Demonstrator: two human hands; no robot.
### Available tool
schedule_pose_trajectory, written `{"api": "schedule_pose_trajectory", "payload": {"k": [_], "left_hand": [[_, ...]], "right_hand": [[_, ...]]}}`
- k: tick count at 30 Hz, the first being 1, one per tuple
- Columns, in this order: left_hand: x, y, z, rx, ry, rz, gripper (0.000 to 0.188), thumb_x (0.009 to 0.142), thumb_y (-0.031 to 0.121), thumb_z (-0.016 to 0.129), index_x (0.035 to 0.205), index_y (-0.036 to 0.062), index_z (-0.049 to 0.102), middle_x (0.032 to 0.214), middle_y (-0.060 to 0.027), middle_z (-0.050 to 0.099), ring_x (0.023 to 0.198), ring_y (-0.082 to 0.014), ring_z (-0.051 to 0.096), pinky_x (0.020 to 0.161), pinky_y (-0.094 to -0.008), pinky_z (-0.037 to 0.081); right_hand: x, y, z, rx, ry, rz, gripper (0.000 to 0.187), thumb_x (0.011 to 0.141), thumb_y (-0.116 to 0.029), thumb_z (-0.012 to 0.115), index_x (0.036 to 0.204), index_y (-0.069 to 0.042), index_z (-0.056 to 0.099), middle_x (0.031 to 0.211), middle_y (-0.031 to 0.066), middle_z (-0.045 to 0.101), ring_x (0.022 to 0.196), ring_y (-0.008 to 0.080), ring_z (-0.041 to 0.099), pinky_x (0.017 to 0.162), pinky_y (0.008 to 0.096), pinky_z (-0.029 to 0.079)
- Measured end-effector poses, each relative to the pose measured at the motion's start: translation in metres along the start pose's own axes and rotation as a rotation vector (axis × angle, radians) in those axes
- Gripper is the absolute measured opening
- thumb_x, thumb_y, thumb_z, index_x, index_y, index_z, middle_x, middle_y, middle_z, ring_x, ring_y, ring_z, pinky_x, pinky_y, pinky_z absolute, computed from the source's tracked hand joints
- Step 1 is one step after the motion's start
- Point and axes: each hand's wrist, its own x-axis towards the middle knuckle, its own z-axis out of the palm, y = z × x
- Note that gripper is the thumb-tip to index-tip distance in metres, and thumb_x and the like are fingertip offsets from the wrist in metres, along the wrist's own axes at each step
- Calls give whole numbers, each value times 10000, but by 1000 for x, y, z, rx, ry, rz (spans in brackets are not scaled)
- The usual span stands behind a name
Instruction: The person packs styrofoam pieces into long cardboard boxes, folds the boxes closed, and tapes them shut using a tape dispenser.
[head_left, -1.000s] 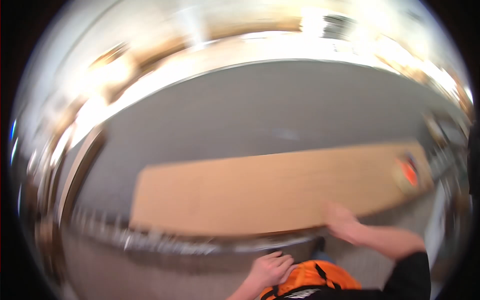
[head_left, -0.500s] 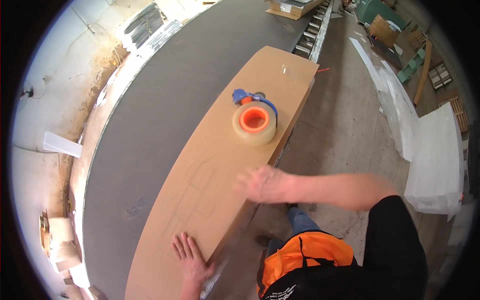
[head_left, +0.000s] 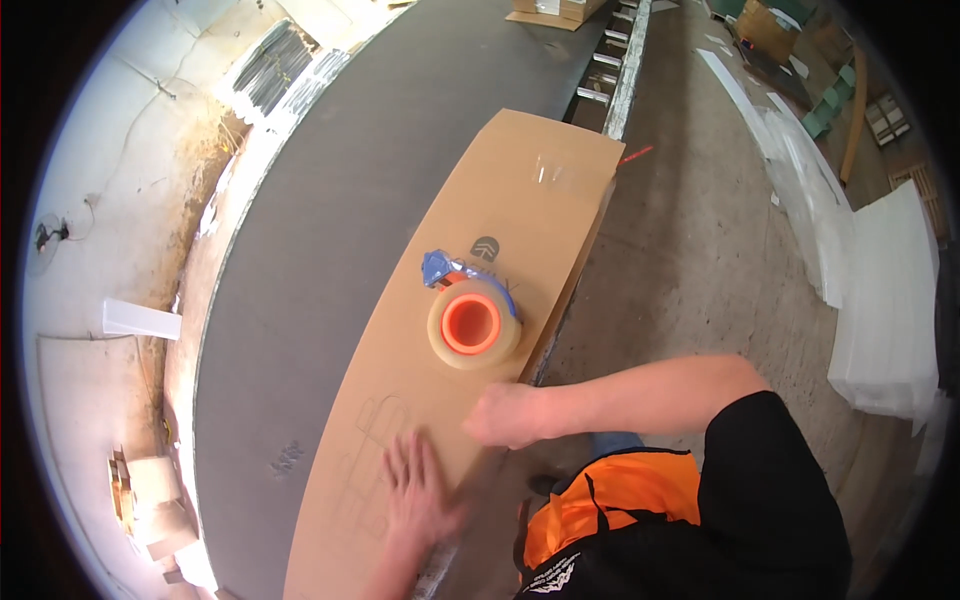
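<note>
My left hand (head_left: pixel 415 505) lies spread on the box (head_left: pixel 420 395) along the table (head_left: pixel 300 300); my right hand (head_left: pixel 503 414) is curled, on what I can't tell. Uneven pressure could skid the box, sliding the tape dispenser (head_left: pixel 440 335) off.

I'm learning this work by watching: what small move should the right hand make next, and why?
I'd probably press along the near long edge of the cardboard package with the right hand: it is curled at that edge, the left hand lies spread on top and seems placed to steady the package, and the tape dispenser sits unheld nearby.
</note>
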Motion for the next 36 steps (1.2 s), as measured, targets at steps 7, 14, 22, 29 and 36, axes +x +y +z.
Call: {"api": "schedule_pose_trajectory", "payload": {"k": [7, 14, 22, 29, 36], "left_hand": [[31, 3, 15, -9, 182, 69, 1065, 636, 388, 745, 1417, -159, 272, 1530, -340, 213, 1437, -545, 105, 1180, -618, 67], [29, 6, 11, -35, 245, 114, 784, 689, 310, 695, 1357, -29, 465, 1510, -321, 287, 1392, -604, 182, 1135, -679, 139], [16, 13, 23, 7, 266, 97, 717, 747, 270, 662, 1427, 180, 456, 1532, -265, 285, 1400, -599, 154, 1140, -680, 120], [4, 11, 19, 10, 330, 114, 778, 721, 293, 716, 1449, 216, 449, 1552, -86, 343, 1427, -517, 195, 1169, -637, 132], [-8, -3, 31, -27, 378, 172, 782, 784, 265, 664, 1505, 245, 362, 1546, 58, 374, 1476, -358, 203, 1203, -598, 83]], "right_hand": [[-69, 31, -7, -214, 595, 45, 101, 787, -194, 604, 738, -142, 533, 671, -6, 501, 630, 175, 576, 499, 305, 474], [-98, 122, -41, -357, 175, 222, 242, 614, -173, 737, 699, -108, 519, 657, 41, 536, 635, 205, 601, 534, 326, 486], [-78, 138, -79, 1078, 205, 561, 424, 756, -275, 778, 1011, 15, 601, 762, 73, 618, 764, 242, 654, 673, 312, 516], [30, 73, -71, 510, 196, 936, 725, 720, -42, 646, 1413, 10, 438, 1261, 263, 563, 1113, 344, 599, 944, 391, 471], [-28, 9, -88, 1515, 359, 848, 811, 687, 30, 630, 1463, -60, 414, 1227, 113, 601, 1096, 195, 608, 940, 321, 485]]}}
